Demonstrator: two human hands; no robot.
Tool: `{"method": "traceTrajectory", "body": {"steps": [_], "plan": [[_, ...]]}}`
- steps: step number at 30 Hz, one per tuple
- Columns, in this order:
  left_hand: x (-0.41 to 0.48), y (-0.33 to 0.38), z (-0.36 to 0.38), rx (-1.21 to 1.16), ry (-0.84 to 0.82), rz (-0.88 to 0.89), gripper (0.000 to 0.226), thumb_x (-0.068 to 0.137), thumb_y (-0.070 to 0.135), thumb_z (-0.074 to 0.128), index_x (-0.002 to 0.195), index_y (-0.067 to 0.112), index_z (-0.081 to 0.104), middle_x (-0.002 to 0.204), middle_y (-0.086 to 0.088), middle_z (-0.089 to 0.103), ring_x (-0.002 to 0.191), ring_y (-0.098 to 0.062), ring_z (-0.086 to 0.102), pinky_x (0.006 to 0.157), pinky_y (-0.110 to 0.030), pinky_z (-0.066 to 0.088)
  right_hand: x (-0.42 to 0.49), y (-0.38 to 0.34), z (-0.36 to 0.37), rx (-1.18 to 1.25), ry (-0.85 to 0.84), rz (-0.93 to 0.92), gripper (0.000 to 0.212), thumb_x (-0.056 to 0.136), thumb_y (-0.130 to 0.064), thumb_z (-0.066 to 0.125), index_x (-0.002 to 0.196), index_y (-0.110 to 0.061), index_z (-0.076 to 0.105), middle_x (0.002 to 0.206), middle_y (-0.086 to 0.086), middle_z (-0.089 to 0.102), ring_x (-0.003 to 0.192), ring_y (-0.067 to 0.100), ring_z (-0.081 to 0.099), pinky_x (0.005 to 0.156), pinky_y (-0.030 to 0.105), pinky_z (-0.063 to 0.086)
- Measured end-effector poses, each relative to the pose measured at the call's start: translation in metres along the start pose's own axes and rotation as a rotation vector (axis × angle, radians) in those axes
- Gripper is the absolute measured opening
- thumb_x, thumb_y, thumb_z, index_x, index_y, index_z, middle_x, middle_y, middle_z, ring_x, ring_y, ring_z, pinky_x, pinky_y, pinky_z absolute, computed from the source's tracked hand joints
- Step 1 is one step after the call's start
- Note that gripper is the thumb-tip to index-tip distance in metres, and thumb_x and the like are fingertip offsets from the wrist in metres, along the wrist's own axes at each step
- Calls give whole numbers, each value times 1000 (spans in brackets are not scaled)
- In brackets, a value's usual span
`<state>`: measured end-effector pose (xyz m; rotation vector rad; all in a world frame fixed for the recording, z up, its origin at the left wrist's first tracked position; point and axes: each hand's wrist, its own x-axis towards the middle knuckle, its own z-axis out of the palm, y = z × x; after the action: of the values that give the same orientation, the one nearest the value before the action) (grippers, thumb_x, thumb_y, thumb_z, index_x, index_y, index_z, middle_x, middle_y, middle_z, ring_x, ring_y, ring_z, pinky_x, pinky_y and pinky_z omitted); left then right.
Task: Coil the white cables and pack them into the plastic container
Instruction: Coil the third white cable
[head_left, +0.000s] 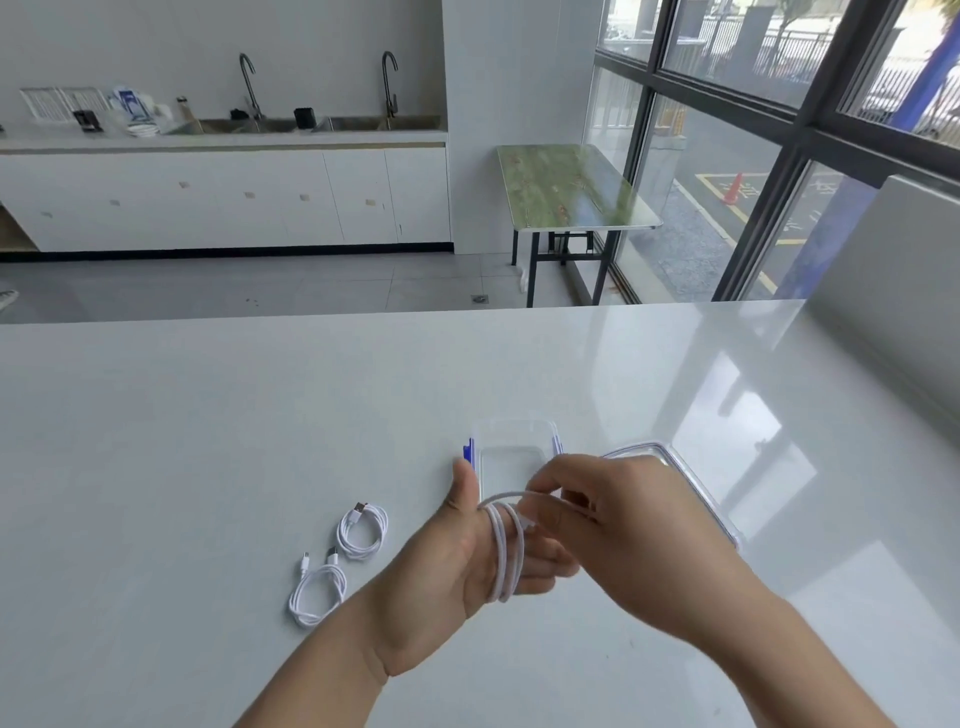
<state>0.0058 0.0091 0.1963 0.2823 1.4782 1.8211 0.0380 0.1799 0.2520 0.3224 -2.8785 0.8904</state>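
Fingers (548, 480) of right hand (623, 525) pinch white cable (506, 558), wound round outstretched left hand (462, 561).
Loops run upright across its straight fingers, above table (208, 441), just before plastic container (514, 457).

A shared kitchenette or break room: at eleven o'clock a white worktop (223, 140) carries two steel sinks (244, 126) with tall taps (249, 83) above plain cabinets (208, 202); at one o'clock a folding table (566, 187) stands beside full-height windows (727, 156).
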Motion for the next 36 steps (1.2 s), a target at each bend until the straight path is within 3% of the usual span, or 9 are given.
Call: {"method": "traceTrajectory", "body": {"steps": [3, 6, 8, 11, 13, 16, 25, 30, 36], "plan": [[2, -1, -1, -204, -49, 109, 106, 80, 77, 12, 132, -4, 55, 137, -24, 58, 130, -38, 53, 117, -55, 31, -14, 2, 11, 93, 117, 1, 8, 94, -40, 58, 97, -37, 65, 54, -17, 57, 59, 10, 59, 55, 24, 46], [3, 1, 2, -432, -76, 219, 101, 85, 78, 25, 127, -9, 55, 125, -27, 61, 120, -39, 58, 108, -48, 44, -26, 2, 24, 199, 193, -23, 4, 95, -34, 62, 97, -37, 63, 63, -29, 59, 59, 8, 60, 54, 20, 46], [4, 3, 4, -536, -71, 259, 94, 85, 77, 33, 125, -5, 55, 130, -31, 59, 122, -40, 57, 103, -50, 44, -34, 3, 36, 245, 228, -37, 4, 94, -31, 65, 95, -35, 64, 61, -21, 59, 56, 11, 58, 55, 28, 50], [4, 8, 8, -606, -66, 321, 86, 87, 75, 37, 118, -2, 57, 138, -35, 52, 135, -44, 47, 114, -54, 36, -42, 4, 52, 289, 349, -60, 14, 87, -26, 67, 99, -34, 70, 58, -12, 58, 52, 12, 59, 50, 32, 52], [3, 11, 10, -670, -59, 349, 82, 89, 73, 41, 114, -2, 59, 137, -37, 51, 135, -46, 45, 115, -52, 36, -44, 6, 58, 336, 437, -71, 17, 86, -23, 70, 99, -33, 72, 61, -14, 61, 53, 12, 60, 52, 29, 52], [1, 14, 10, -738, -73, 360, 80, 89, 71, 45, 113, -3, 60, 137, -37, 52, 136, -48, 44, 116, -53, 33, -47, 8, 64, 383, 491, -67, 9, 87, -31, 65, 95, -31, 71, 61, -12, 61, 53, 7, 57, 56, 13, 46], [-2, 13, 14, -789, -9, 373, 77, 91, 70, 42, 114, -2, 58, 132, -34, 57, 132, -47, 49, 115, -53, 36, -50, 14, 76, 477, 406, -71, 12, 85, -34, 66, 82, -25, 74, 59, -7, 61, 51, 11, 59, 53, 13, 43], [-6, 15, 16, -720, 0, 386, 65, 88, 61, 53, 106, 0, 65, 112, -28, 68, 118, -45, 61, 105, -49, 48, -42, 31, 79, 615, 298, 64, 15, 82, -42, 71, 74, -29, 70, 63, -10, 66, 59, 11, 60, 63, 16, 46], [-10, 20, 20, -667, -52, 385, 37, 82, 35, 74, 95, 3, 63, 88, -20, 67, 90, -38, 69, 87, -43, 56, -32, 43, 79, 1129, 64, 207, 20, 72, -35, 81, 80, -18, 74, 69, -1, 62, 68, 15, 54, 68, 25, 45]]}}
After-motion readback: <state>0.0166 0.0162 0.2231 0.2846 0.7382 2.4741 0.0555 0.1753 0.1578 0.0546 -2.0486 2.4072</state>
